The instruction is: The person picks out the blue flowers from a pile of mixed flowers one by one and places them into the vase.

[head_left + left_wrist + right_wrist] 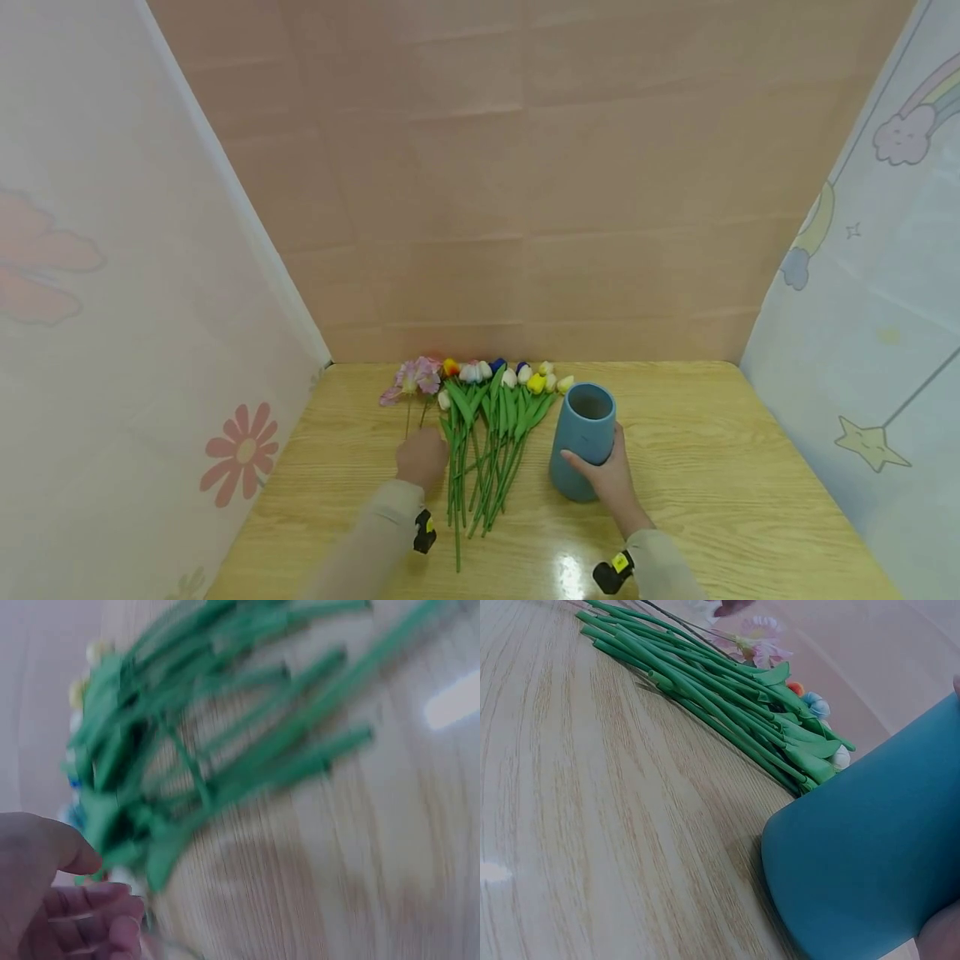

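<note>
My right hand (pixel 615 479) grips a blue vase (pixel 579 458) at its side, thumb across the front and fingers round the far right side. The vase stands on the table with its mouth up, and its wall (pixel 870 840) fills much of the right wrist view. My left hand (pixel 422 458) is over the lower stems of the pink flowers (pixel 417 377), left of the tulip bunch. Seen from the left wrist, its thumb stands apart from loosely curled fingers (pixel 90 915), with no stem visible between them. Green tulip stems (pixel 491 467) lie beside it.
Tulip heads (pixel 536 383) in white, yellow, blue and orange point to the back of the wooden table (pixel 697 467). A beige backdrop (pixel 525 208) rises behind, with printed white sheets (pixel 165 250) at both sides.
</note>
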`<state>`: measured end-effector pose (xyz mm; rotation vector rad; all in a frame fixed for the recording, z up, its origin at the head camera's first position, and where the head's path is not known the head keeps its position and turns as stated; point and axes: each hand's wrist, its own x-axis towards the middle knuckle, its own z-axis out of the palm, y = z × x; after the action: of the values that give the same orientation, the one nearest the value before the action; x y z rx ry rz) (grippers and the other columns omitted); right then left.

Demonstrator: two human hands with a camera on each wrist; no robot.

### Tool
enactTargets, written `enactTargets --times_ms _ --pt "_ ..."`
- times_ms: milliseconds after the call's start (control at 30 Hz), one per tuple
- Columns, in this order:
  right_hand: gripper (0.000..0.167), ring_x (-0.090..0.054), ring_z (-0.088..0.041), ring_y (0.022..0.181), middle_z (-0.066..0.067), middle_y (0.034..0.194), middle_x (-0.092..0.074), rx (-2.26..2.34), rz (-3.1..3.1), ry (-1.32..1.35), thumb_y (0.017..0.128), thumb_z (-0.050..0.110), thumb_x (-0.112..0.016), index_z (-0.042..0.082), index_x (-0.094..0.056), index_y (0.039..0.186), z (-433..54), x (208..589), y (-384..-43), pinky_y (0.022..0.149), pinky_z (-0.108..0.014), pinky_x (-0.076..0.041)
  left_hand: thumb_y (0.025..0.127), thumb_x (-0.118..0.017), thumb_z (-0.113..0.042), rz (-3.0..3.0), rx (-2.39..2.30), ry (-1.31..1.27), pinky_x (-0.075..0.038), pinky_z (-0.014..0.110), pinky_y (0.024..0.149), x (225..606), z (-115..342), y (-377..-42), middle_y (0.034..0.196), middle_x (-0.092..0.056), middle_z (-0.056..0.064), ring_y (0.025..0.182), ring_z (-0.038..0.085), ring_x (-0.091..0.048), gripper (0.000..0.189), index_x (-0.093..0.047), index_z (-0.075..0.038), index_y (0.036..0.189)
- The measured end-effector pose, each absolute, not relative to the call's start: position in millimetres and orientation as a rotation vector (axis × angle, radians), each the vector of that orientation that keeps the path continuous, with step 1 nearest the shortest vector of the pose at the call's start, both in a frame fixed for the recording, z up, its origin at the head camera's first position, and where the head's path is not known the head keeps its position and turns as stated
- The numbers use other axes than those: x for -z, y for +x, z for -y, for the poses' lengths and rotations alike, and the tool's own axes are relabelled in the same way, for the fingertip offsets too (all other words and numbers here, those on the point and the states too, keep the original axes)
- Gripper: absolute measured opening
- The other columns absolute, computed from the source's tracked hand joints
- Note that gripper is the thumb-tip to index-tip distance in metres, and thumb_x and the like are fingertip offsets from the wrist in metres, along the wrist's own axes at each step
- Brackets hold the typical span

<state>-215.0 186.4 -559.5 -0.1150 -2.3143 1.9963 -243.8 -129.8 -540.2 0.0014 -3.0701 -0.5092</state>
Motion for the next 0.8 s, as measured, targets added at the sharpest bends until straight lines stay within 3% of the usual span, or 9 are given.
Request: enactTargets --times_ms 133,233,533,800 --pt "0.099 -0.027 -0.040 0.138 -0.018 0.151 -0.026 -2.001 2.311 -0.124 0.081 0.021 -0.079 0.019 -0.011 0.152 -187 558 -214 0.105 -0.065 -0.026 0.093 -0.062 -0.017 3.060 0.454 -0.308 -0.037 0.027 0.039 545 108 -240 0.056 -0.054 -0.001 0.044 0.011 -0.048 0.012 -0.063 -0.009 0.083" --pt "0.099 -0.027 -0.041 0.138 -0.018 0.151 -0.026 -1.998 2.317 -0.129 0.081 0.021 -0.079 0.018 -0.011 0.152 -186 557 -214 0.105 -0.065 -0.026 0.093 -0.062 -0.017 3.067 0.405 -0.492 -0.036 0.026 0.038 553 97 -234 0.057 -0.053 -0.001 0.043 0.009 -0.046 0.013 -0.062 -0.006 0.099" --pt "0.099 -0.027 -0.040 0.138 -0.018 0.152 -0.025 -1.988 2.323 -0.112 0.081 0.021 -0.079 0.019 -0.010 0.152 -186 558 -215 0.104 -0.065 -0.027 0.091 -0.067 -0.025 3.036 0.335 -0.368 -0.040 0.028 0.040 582 83 -228 0.058 -0.057 0.000 0.046 0.011 -0.053 0.018 -0.066 -0.008 0.096" --pt "0.099 -0.027 -0.041 0.138 -0.018 0.151 -0.026 -1.971 2.330 -0.127 0.081 0.022 -0.079 0.019 -0.011 0.153 -186 559 -215 0.105 -0.065 -0.026 0.094 -0.062 -0.020 3.088 0.456 -0.300 -0.037 0.029 0.039 571 79 -224 0.055 -0.051 0.000 0.045 0.011 -0.047 0.015 -0.066 -0.006 0.096"
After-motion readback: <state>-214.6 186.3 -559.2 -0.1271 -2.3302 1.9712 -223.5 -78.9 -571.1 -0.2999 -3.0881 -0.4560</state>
